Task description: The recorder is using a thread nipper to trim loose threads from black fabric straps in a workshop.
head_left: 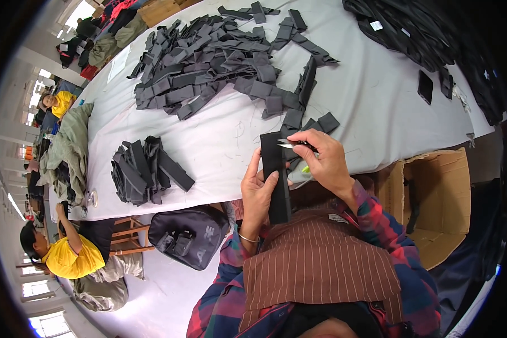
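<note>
My left hand point(257, 191) grips a long black fabric strip point(275, 174), holding it upright over the table's near edge. My right hand point(324, 160) is closed around small metal thread snips point(293, 145), whose tips touch the top of the strip. A large heap of dark grey fabric strips point(219, 62) lies spread across the grey table point(377, 101) beyond my hands. A smaller neat stack of black strips point(146, 169) sits to my left on the table.
An open cardboard box point(439, 208) stands at my right below the table. A black bag point(188, 234) lies on the floor beside a wooden stool point(130, 234). A dark phone point(425, 86) rests on the table. Black garments point(411, 28) pile at far right. People in yellow shirts point(73, 256) sit left.
</note>
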Tool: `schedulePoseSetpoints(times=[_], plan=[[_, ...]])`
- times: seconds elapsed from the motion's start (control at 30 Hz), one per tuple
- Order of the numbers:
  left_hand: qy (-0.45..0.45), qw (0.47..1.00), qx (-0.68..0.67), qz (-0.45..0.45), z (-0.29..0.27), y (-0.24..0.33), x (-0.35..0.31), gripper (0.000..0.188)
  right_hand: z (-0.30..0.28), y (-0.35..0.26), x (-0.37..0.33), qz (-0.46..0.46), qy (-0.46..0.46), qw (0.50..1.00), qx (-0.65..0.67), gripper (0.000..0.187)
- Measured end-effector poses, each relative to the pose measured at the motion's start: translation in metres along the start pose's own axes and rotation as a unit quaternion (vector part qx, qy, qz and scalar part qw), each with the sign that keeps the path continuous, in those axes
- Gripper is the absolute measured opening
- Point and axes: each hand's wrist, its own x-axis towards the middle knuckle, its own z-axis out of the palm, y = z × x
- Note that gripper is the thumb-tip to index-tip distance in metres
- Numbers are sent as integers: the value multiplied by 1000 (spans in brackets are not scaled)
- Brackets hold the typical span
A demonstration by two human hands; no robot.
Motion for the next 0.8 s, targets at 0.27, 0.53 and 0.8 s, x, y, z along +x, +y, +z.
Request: schedulePoseSetpoints(times=[0.27, 0.53, 0.8], plan=[[28, 995, 90, 16, 2, -7, 0, 47, -5, -1, 7, -59, -38, 993, -97, 11], [95, 969, 211, 86, -13, -5, 2, 25, -22, -5, -2, 97, -148, 981, 82, 11], [102, 969, 209, 80, -15, -1, 0, 27, -17, -9, -16, 63, -231, 969, 67, 11]])
